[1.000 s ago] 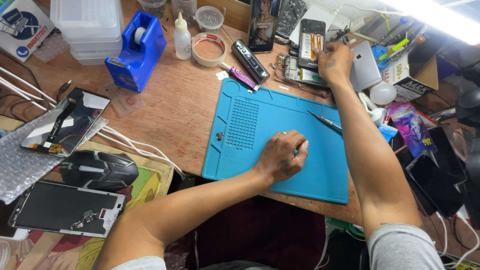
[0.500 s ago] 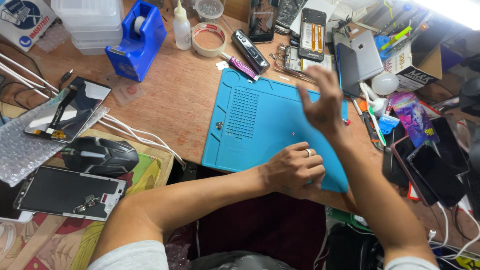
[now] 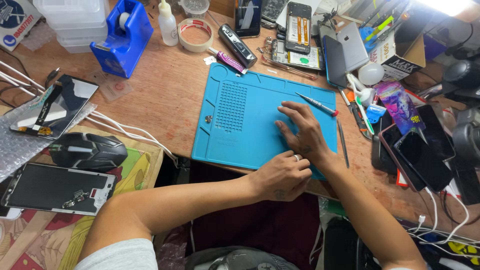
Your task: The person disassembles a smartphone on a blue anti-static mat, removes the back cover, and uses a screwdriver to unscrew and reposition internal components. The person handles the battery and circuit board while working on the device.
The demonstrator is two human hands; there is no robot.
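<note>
My right hand lies flat, palm down and fingers spread, on the right half of a blue silicone work mat. Just past its fingertips a small red-tipped screwdriver rests on the mat. My left hand, with a ring on one finger, is curled into a loose fist at the mat's near edge, touching the right wrist. Nothing shows inside the fist. A tiny metal part sits at the mat's left rim.
Several phones and opened phone parts line the back. A blue tape dispenser, tape roll and glue bottle stand at the back left. A black mouse and phone screens lie left; more phones lie right.
My right hand came back from the phones at the far side and settled flat on the mat. My left hand slid toward the mat's near edge and stayed curled.
</note>
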